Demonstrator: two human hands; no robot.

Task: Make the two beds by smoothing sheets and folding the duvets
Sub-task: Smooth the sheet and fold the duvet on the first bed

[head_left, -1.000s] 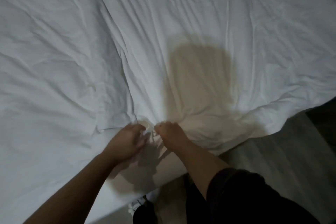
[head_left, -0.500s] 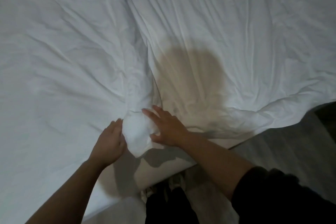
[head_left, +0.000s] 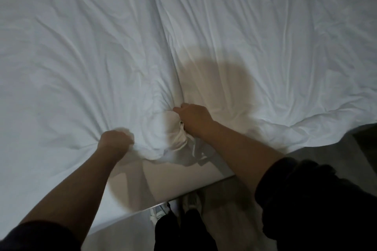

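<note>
Dark trousers (head_left: 183,230) and white shoes (head_left: 191,201) at 6 o'clock, grey floor (head_left: 326,161) at 4 o'clock. Bed (head_left: 175,181) edge just beyond. Left hand (head_left: 115,141) at 8 o'clock of centre, fisted on a bunch of white duvet (head_left: 255,36). Right hand (head_left: 194,121) near centre, fingers curled round a gathered duvet corner. Hands apart, fabric bulging between them. Duvet is wrinkled, spreads over the bed to 12 o'clock, and overhangs the edge at 3 o'clock. Rounded shadow (head_left: 218,79) on it just past the right hand.

Rumpled white duvet (head_left: 244,36) over bed (head_left: 173,183)
</note>
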